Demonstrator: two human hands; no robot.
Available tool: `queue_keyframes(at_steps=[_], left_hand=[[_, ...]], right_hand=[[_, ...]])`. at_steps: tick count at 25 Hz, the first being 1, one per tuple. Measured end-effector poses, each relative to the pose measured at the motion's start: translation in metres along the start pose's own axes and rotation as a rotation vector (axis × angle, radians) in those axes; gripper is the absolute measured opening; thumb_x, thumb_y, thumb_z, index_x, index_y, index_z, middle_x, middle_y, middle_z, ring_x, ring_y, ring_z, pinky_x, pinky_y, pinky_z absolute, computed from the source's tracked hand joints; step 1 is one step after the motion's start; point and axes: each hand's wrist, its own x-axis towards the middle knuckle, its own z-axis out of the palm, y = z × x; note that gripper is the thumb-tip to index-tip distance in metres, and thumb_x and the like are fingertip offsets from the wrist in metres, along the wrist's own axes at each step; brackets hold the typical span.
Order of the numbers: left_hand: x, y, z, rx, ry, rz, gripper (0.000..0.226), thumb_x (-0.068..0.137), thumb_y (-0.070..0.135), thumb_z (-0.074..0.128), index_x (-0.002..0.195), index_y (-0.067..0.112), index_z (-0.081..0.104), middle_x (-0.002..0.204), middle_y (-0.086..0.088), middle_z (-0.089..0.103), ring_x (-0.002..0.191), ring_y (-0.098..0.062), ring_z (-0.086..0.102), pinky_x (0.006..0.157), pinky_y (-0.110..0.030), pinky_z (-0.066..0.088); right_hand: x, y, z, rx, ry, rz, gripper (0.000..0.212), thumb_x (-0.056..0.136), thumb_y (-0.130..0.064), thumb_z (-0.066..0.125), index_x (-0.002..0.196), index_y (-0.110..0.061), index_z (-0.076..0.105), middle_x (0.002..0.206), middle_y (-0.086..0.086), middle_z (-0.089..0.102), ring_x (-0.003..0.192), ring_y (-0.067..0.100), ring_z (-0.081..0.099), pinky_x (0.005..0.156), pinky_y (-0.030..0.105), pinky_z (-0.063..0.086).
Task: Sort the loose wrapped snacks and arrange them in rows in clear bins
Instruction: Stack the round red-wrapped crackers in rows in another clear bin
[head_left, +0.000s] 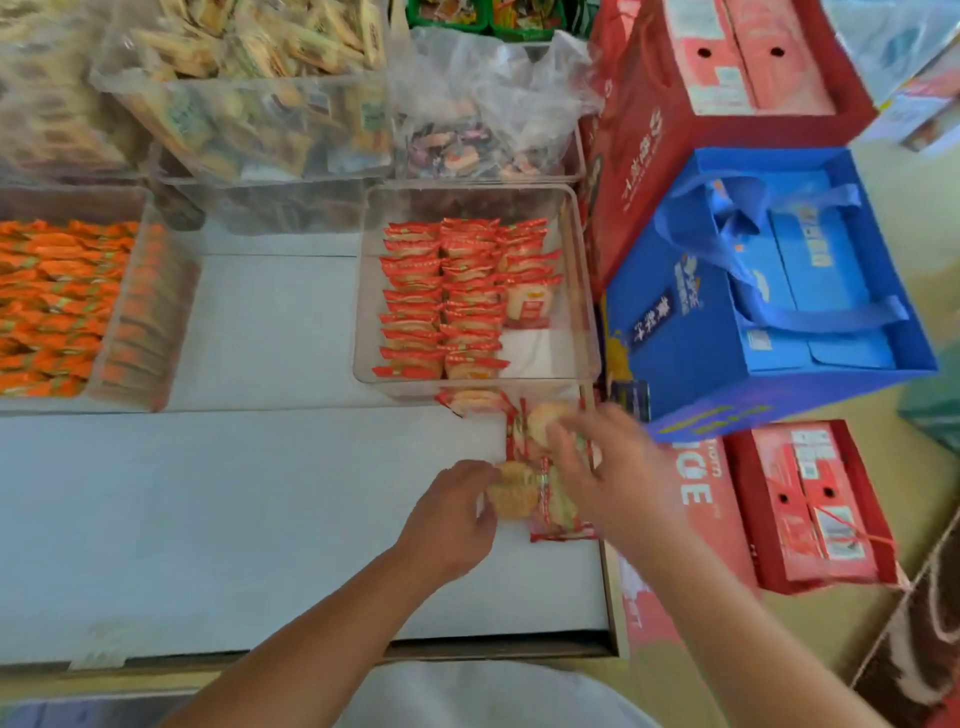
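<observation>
2 hands work at the near right corner of the white surface (234, 509). Left hand (449, 514): fingers curled round a round yellow snack (511, 493) in a clear, red-edged wrapper, pinching its left side. Right hand (608, 467): spread over the small heap of loose packets (558, 512), fingertips on or just above the top ones. It's motion-blurred, so I can't tell whether it grips anything.

The heap lies on the surface just in front of the clear bin (363, 312). 1 more packet (475, 400) lies against the bin's front wall.

Inside the bin are 3 rows (441, 296) of the same red-edged packets, standing on edge and overlapping. The left and middle rows run from back wall to front wall. The right row stops about halfway, with 1 flat packet (530, 306) face up at its near end. The bin floor shows at front right.

Left, well apart, is a second clear bin (161, 312) packed with orange packets (52, 306).

Right, off the surface, a red carton (810, 499) sits low. A blue gift bag (769, 291) stands just beside the working bin, with a tall red box (727, 104) behind it.

Far back are stacked bins of beige packets (249, 104). A clear plastic bag (483, 104) of mixed sweets sits behind the working bin.
</observation>
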Motion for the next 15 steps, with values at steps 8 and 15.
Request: queue_keyframes(at_steps=[8, 15], left_hand=[[0.003, -0.005, 0.034, 0.532, -0.052, 0.055, 0.059, 0.085, 0.041, 0.066, 0.138, 0.025, 0.046, 0.131, 0.000, 0.056, 0.118, -0.026, 0.052, 0.088, -0.038, 0.047], [-0.058, -0.024, -0.012, -0.384, 0.145, -0.434, 0.013, 0.098, 0.034, 0.062, 0.099, 0.023, 0.067, 0.090, 0.005, 0.071, 0.083, -0.017, 0.066, 0.074, -0.034, 0.054]], right_hand=[[-0.061, 0.089, 0.080, -0.023, -0.250, 0.426, 0.053, 0.097, -0.043, 0.061, 0.143, -0.019, 0.051, 0.132, 0.008, 0.056, 0.114, 0.030, 0.059, 0.093, 0.046, 0.053], [-0.046, 0.068, 0.094, -0.236, -0.259, 0.442, 0.049, 0.086, -0.045, 0.071, 0.124, -0.017, 0.059, 0.123, 0.007, 0.048, 0.115, 0.030, 0.046, 0.092, 0.042, 0.046]])
